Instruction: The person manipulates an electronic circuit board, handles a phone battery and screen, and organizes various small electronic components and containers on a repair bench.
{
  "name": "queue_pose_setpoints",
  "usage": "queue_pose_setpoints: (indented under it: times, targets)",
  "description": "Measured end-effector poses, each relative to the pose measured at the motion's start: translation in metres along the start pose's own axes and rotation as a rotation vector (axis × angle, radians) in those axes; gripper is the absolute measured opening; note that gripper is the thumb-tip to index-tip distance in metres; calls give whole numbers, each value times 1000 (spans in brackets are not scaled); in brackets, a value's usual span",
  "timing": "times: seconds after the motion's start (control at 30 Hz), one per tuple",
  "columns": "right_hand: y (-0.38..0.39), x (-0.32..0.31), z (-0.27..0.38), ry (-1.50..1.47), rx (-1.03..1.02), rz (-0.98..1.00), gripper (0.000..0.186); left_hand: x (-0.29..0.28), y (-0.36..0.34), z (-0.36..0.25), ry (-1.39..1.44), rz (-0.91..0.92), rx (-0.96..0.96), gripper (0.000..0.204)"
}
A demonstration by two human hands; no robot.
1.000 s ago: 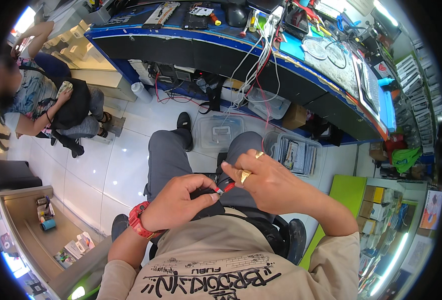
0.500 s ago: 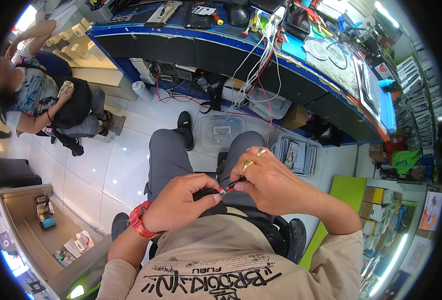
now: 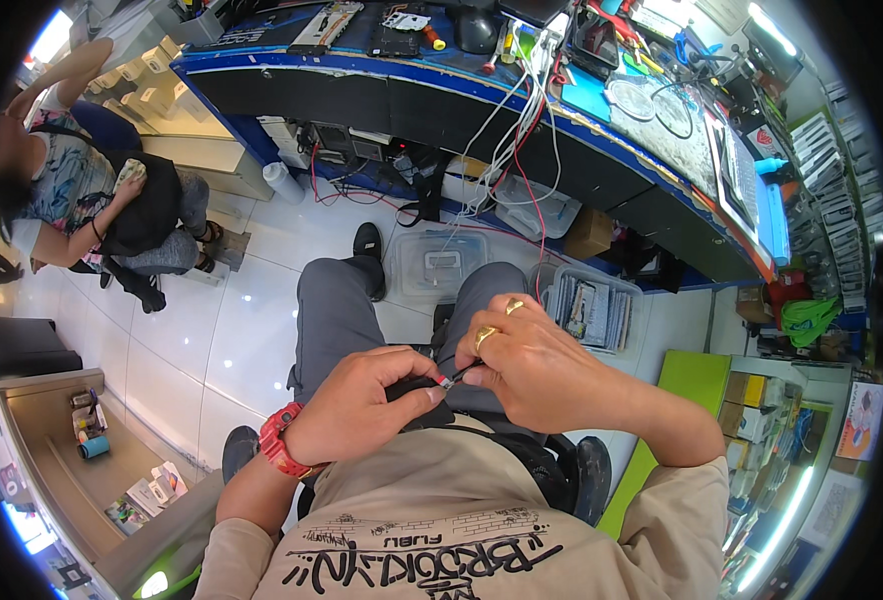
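Note:
Over my lap my left hand (image 3: 362,398) pinches a small black piece with a red and silver end (image 3: 445,381) between thumb and forefinger. A red watch circles that wrist. My right hand (image 3: 534,368), with two gold-coloured rings, is closed on a slim black length (image 3: 469,366), perhaps a cable or tool handle. It meets the silver end at my left fingertips. Both pieces are too small and too covered by the fingers to name exactly.
A blue-edged workbench (image 3: 412,78) curves ahead, with white cables (image 3: 534,100) hanging off it. Lidded clear plastic boxes (image 3: 432,262) stand on the floor beneath. A seated person (image 3: 112,200) is at the left, near a beige open counter (image 3: 62,440). A green panel (image 3: 677,400) stands at my right.
My right hand has shifted slightly left, closer to my left fingertips, and turned a little. Less red shows between the hands. My left hand stays put.

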State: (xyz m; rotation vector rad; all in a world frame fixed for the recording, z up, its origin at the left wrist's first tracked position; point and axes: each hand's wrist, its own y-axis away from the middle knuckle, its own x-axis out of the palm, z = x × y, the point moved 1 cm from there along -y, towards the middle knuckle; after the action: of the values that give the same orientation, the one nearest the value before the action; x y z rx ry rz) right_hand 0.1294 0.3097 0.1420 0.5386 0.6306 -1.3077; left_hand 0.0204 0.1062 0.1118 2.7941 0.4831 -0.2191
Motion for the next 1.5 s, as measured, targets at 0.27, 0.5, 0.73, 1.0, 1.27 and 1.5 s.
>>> queue_pose_setpoints:
  times: [0.27, 0.5, 0.73, 1.0, 1.27, 1.5]
  targets:
    - [-1, 1, -1, -6, 1, 5, 8, 0, -1, 1, 27, -5, -8, 21]
    - [-2, 0, 0, -17, -3, 11, 7, 0, -2, 0, 76, -1, -67, 21]
    - [1, 1, -2, 5, -13, 2, 13, 0, -2, 1, 90, 5, -66, 22]
    - [0, -2, 0, -34, -37, -35, 12, -2, 1, 2, 197, 30, -132, 22]
    - [6, 6, -5, -41, -8, -50, 17, 4, -2, 15, 281, 52, -161, 20]
    - [9, 16, -14, 41, -65, -104, 14, 7, -3, 27, 294, 69, -166, 20]
